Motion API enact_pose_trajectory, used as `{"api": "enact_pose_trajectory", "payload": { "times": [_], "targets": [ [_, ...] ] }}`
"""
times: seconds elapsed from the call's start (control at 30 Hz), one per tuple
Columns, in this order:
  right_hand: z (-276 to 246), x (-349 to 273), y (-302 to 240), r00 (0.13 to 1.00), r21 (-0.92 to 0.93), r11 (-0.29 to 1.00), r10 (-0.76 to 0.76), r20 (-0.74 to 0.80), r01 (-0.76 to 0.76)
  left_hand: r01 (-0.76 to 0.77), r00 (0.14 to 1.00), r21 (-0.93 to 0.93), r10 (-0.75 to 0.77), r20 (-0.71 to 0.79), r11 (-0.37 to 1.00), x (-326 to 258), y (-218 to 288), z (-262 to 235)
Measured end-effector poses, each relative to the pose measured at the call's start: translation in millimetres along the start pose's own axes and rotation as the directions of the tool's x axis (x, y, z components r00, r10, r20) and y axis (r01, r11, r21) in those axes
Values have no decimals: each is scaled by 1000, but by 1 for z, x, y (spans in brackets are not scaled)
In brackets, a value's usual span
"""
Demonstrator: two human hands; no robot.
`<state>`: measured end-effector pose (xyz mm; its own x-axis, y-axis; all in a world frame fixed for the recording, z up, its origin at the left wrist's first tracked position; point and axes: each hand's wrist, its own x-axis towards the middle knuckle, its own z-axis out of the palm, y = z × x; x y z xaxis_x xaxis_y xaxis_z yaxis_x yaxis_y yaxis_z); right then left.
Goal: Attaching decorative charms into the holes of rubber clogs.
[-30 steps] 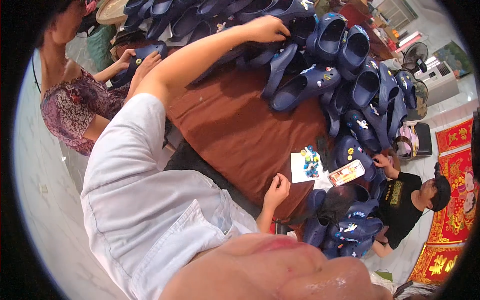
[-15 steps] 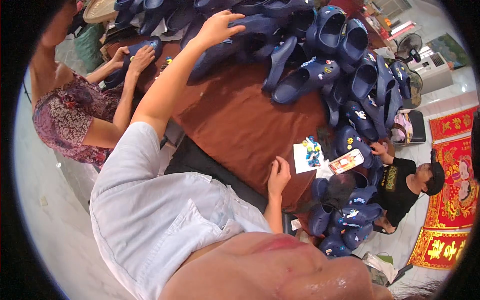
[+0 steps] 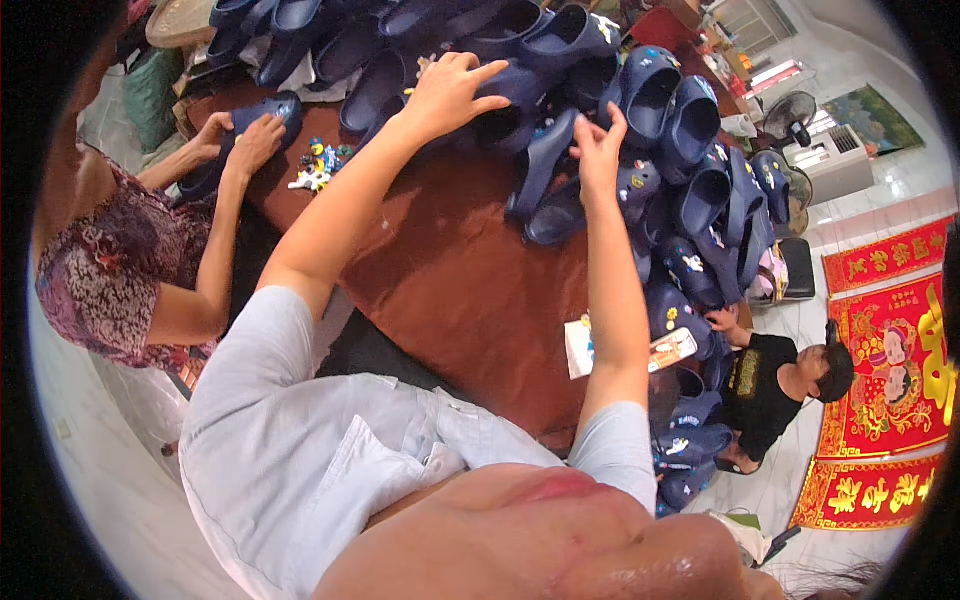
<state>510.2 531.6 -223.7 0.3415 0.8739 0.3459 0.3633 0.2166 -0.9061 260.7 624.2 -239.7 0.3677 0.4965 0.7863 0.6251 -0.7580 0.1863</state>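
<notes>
Clogs (image 3: 712,205) crowd the far and right sides of a table (image 3: 450,290), the wearer's left hand (image 3: 450,95) over the far clogs and the right hand (image 3: 600,155) to its right, also over the heap. At left, a co-worker (image 3: 115,285) holds a lone shoe (image 3: 270,115), with charms (image 3: 318,165) on the table between that person and the wearer's left forearm (image 3: 365,185). A phone (image 3: 672,350) lies right of the right forearm (image 3: 617,300) (paper (image 3: 578,350) shows on its left). Farther right sits another person (image 3: 785,375), banners (image 3: 885,360) behind; a fan (image 3: 790,118) stands far right.
</notes>
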Motion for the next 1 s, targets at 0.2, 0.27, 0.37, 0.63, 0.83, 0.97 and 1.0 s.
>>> {"api": "enact_pose_trajectory", "payload": {
  "times": [0.2,0.27,0.37,0.63,0.83,0.97,1.0],
  "targets": [
    [70,128,-14,966,22,972,236,-106,-235,99,991,-190,-80,104,977,83,-18,7],
    [79,156,-5,958,-47,975,201,-206,-215,169,973,-219,-128,191,961,114,-24,27],
    [73,174,4,865,56,996,-32,-502,69,235,945,-222,-169,280,946,149,-40,65],
    [-36,4,-42,812,221,894,-220,-540,390,291,866,-192,-173,469,937,214,-31,176],
    [-61,-125,-26,856,88,967,-167,-489,238,477,857,-436,-294,422,763,209,-108,235],
    [-59,-192,-3,893,132,986,-30,-448,99,182,936,-198,-108,336,963,195,-132,205],
    [-62,-208,5,892,140,989,23,-451,45,171,910,-72,-130,393,983,194,-120,196]
  ]
}}
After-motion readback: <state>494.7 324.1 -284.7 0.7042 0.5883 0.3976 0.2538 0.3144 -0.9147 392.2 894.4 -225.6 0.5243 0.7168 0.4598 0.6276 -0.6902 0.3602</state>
